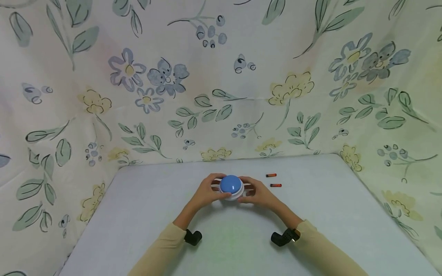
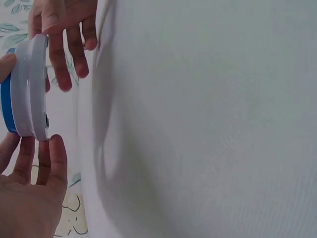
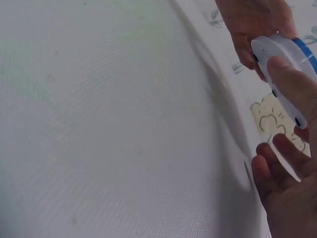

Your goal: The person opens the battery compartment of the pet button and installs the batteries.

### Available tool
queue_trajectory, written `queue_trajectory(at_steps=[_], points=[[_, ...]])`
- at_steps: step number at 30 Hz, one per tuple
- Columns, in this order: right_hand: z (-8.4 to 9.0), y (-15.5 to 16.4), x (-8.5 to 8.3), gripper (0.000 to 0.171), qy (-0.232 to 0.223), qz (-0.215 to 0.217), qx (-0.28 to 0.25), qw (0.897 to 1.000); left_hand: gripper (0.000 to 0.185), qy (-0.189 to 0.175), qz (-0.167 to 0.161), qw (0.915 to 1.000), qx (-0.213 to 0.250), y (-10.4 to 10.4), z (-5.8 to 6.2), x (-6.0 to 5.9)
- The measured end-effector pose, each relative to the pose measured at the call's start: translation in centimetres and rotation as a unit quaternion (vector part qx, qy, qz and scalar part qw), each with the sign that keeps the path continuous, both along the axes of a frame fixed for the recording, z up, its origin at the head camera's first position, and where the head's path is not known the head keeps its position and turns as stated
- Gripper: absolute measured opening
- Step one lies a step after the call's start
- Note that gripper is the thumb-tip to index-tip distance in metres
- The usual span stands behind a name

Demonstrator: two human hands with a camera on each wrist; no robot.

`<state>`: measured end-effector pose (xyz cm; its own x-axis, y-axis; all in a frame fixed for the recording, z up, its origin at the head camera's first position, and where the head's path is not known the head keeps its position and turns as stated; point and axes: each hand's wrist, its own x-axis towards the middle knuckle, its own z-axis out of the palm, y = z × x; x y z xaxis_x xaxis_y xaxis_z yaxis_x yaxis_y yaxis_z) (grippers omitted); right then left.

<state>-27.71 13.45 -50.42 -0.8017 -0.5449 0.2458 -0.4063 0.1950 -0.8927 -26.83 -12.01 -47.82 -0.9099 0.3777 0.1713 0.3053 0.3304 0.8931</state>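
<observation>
A round push button with a domed blue top and a white base is held between both hands, blue side up. My left hand grips its left side, thumb at the front and fingers behind. From the other side my right hand holds the white rim, its thumb on the base in the right wrist view. The left wrist view shows the button edge-on, with small dark feet under its base and space between it and the tabletop. There, some of the right hand's fingers extend below the base.
Two small orange-and-black batteries, a far one and a nearer one, lie right of the hands on the white table. A floral cloth hangs behind and along the sides. Each wrist wears a black camera.
</observation>
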Motion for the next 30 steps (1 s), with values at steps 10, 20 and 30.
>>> queue_trajectory(at_steps=[10,20,30], points=[[-0.4,0.4,-0.2,0.075,0.006,-0.008,-0.004,1.0,0.066,-0.032,-0.017,0.999,0.026,0.5,0.4,0.4],[-0.3,0.4,-0.1,0.076,0.02,-0.007,-0.017,1.0,0.072,-0.001,-0.007,0.9982,-0.059,1.1,1.0,0.6],[-0.5,0.2,0.2,0.08,0.013,0.004,-0.04,0.999,0.071,-0.004,-0.013,0.9982,-0.058,0.9,1.0,0.6]])
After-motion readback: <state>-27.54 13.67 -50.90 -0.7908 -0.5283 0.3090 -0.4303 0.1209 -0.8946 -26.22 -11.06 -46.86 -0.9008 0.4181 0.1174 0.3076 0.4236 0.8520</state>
